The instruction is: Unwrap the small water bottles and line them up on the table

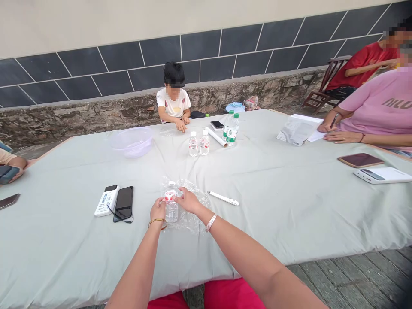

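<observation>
Small clear plastic water bottle (171, 210) at the near edge of the table, between both hands, on a crumpled sheet of clear plastic film (194, 209); upright or lying, hard to tell from above. Likely very light, thin-walled and slick, so prone to dent under a hard squeeze; safest hold around the firm body, below the red-and-white top. Left hand (158, 210) curled closed around the upper bottle. Right hand (188, 201) reaching in from the right, fingertips bunched at the top, contact impossible to confirm. Film probably soft, crackly and slippery underneath.

Just right of the film, a white pen-like stick (223, 198); to the left, a white power bank (107, 200) beside a black phone (124, 204). Pale grey-green tablecloth (58, 240) wrinkled and soft underfoot for anything stood on it (a poor base for light bottles). Farther off, a translucent plastic basin (131, 142) and more water bottles (198, 143). Far right, a person in a pink shirt (376, 103) writing on papers. Behind everything, a low stone ledge (96, 118) and a dark-tiled wall (161, 64).
</observation>
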